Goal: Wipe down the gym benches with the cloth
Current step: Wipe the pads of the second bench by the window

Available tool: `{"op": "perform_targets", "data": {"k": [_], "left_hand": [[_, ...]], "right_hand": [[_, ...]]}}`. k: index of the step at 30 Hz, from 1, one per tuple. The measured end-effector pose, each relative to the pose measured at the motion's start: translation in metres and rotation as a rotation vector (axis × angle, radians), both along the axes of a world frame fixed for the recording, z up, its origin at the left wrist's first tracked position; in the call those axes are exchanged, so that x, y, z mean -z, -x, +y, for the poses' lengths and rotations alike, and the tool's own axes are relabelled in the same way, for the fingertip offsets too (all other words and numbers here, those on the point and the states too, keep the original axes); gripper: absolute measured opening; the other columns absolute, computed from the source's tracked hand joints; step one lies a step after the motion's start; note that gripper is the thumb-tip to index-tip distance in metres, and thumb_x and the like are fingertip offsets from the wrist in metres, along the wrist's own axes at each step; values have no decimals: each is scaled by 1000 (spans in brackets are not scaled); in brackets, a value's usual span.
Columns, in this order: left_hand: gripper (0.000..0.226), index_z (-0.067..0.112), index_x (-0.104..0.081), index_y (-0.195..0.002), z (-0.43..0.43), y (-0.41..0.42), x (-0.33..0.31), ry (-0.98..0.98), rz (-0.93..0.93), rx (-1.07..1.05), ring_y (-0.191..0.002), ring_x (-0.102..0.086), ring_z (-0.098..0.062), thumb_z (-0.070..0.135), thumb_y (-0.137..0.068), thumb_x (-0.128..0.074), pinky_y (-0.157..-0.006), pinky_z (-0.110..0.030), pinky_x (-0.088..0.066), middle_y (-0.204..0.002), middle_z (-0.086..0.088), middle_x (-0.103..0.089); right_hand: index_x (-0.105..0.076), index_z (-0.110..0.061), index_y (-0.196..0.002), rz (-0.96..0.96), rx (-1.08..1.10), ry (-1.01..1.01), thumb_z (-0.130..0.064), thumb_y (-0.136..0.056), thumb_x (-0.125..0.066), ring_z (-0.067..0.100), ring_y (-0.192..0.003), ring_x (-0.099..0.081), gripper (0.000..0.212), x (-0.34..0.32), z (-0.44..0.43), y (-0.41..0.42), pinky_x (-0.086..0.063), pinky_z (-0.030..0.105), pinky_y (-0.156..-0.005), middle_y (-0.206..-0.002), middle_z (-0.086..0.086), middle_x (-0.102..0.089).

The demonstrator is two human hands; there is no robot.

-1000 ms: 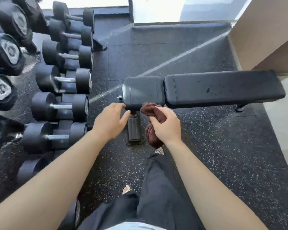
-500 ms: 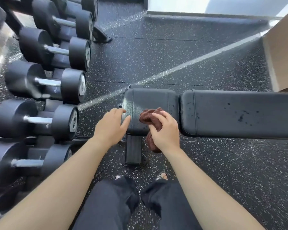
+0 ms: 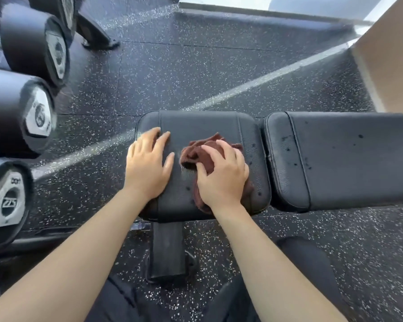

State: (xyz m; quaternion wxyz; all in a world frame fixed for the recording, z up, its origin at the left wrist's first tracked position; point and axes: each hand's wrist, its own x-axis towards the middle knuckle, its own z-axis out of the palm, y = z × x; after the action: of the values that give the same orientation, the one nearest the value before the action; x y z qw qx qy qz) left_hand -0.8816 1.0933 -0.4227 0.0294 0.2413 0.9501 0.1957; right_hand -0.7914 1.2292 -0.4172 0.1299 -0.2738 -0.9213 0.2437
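A black padded gym bench lies across the view, its short seat pad (image 3: 203, 123) in the centre and its long back pad (image 3: 349, 159) stretching right, dotted with dark wet spots. A crumpled dark brown cloth (image 3: 200, 154) sits on the seat pad. My right hand (image 3: 221, 175) presses down on the cloth, fingers curled over it. My left hand (image 3: 148, 166) lies flat on the seat pad's left edge, fingers spread, holding nothing. Part of the cloth is hidden under my right palm.
A rack of black dumbbells (image 3: 21, 115) stands close on the left. The bench's black foot (image 3: 168, 249) juts toward me between my legs. A beige wall corner (image 3: 391, 54) rises at the upper right. Speckled rubber floor (image 3: 196, 66) lies beyond the bench.
I have come much closer to the bench. Both hands moved from the seat pad's near edge onto its top; the right hand now presses the cloth flat on the pad.
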Motion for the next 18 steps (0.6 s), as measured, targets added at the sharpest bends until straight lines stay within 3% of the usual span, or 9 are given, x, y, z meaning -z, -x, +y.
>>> {"op": "perform_targets", "data": {"k": [7,12,18], "left_hand": [[51,8,-48,-131,-2,9,22,-130,105,4,-130,-36,-30,34,-87,-44,-110,-42,-27,-141,-13,-42],[51,9,-38,-140,-1,3,21,-48,92,22,-137,-26,-30,27,-93,-47,-114,-43,-18,-150,-13,-31],[52,11,-37,-141,-1,2,18,-38,83,21,-139,-24,-29,27,-93,-48,-114,-42,-17,-151,-10,-30]], "right_hand": [[-59,-38,-117,-26,5,7,-42,-82,-59,26,-127,-38,35,1,28,52,-31,46,-104,-138,-8,-46],[-59,-37,-118,-75,-93,6,-43,-83,-58,29,-124,-40,35,-7,19,17,-35,47,-100,-137,-5,-47],[-63,-38,-110,23,-80,-32,-46,-80,-62,26,-123,-42,32,7,10,-12,-36,48,-98,-132,-7,-52]]}}
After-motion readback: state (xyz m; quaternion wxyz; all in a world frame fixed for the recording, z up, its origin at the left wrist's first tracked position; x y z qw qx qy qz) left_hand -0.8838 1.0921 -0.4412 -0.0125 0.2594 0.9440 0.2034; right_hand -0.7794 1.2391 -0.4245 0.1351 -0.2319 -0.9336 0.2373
